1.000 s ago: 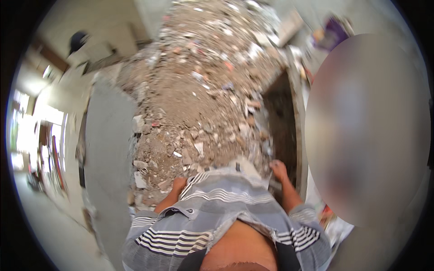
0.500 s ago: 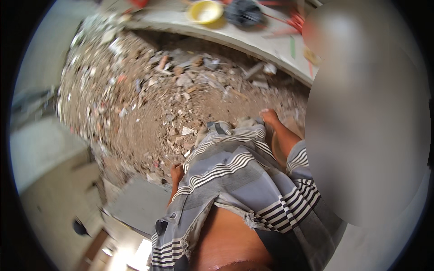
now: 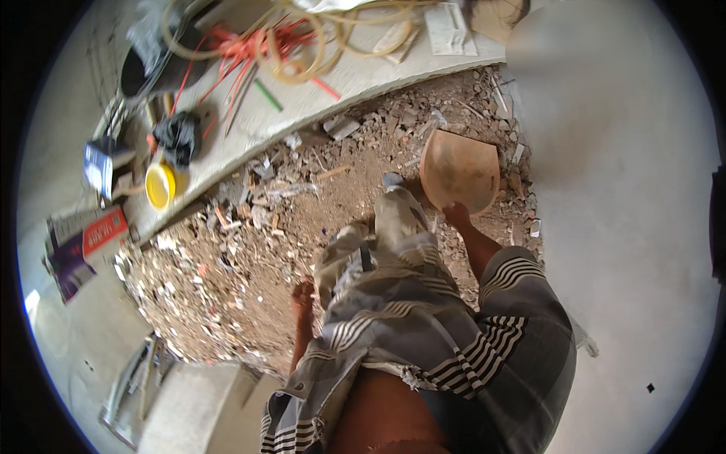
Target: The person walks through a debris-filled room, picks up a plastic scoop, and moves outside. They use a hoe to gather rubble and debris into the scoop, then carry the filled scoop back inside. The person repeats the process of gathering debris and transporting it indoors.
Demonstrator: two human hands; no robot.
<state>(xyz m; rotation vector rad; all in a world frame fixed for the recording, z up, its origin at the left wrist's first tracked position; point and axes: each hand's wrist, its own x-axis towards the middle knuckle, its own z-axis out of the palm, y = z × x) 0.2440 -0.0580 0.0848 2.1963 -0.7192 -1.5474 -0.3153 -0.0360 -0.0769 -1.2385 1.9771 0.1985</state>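
My right hand (image 3: 457, 215) grips the near rim of a shallow brown scoop-like pan (image 3: 463, 170) at its left side. The pan hangs beside my right leg, above the rubble, and its inside looks bare apart from dusty stains. On the other side, my left hand (image 3: 302, 295) hangs by my left thigh with its fingers curled in and nothing visible in them. My legs in dusty trousers (image 3: 401, 219) stand on a strip of dirt and broken rubble (image 3: 249, 280).
Along the far side runs a pale concrete ledge (image 3: 363, 83) with red cords (image 3: 257, 41), coiled tan hose (image 3: 291, 72), a black plastic bag (image 3: 179, 138) and a yellow tub (image 3: 159, 187). Boxes (image 3: 85, 234) lie at its left end. A smooth grey surface (image 3: 620, 227) borders the right.
My view has turned to the right, bringing the whole pan into sight, where before it was mostly hidden by my arm and a grey blur. The ledge items now appear further left.
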